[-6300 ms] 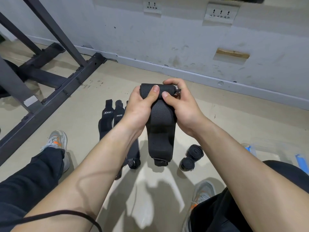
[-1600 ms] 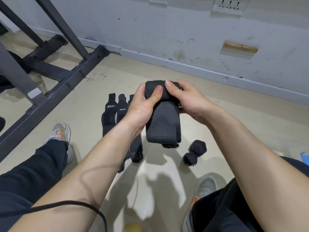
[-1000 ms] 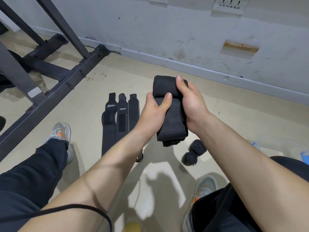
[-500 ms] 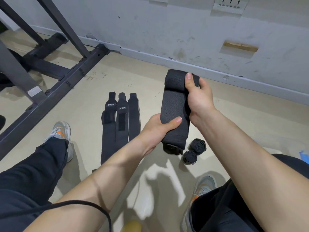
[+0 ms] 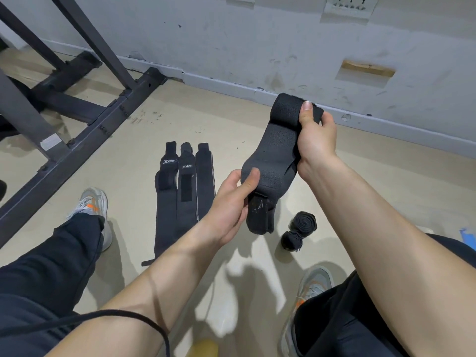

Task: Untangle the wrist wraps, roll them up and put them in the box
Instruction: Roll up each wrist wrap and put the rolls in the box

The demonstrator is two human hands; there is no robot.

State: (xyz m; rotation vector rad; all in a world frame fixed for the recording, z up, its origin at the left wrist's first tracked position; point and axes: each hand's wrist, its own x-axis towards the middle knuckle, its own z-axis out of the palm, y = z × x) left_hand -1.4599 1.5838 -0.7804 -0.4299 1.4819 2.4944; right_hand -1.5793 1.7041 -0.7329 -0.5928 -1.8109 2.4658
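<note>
I hold a black wrist wrap point(image 5: 277, 150) in the air between both hands. Its top end is rolled up, and my right hand point(image 5: 315, 140) grips that roll with the thumb on top. My left hand point(image 5: 231, 202) pinches the loose lower part, whose Velcro end hangs below. Three more black wraps point(image 5: 184, 199) lie flat side by side on the floor to the left. Two finished rolls point(image 5: 298, 231) lie on the floor just right of the held wrap. A blue bit of the box point(image 5: 467, 238) shows at the right edge.
A dark metal rack frame point(image 5: 77, 140) runs across the floor on the left. The grey wall with its skirting point(image 5: 257, 91) stands close behind. My legs and grey-orange shoes point(image 5: 90, 204) flank the beige floor. A black cable point(image 5: 116, 315) crosses my left forearm.
My right hand has lifted the rolled end up and to the right. My left hand has slid down from the roll to the wrap's lower part, stretching it out.
</note>
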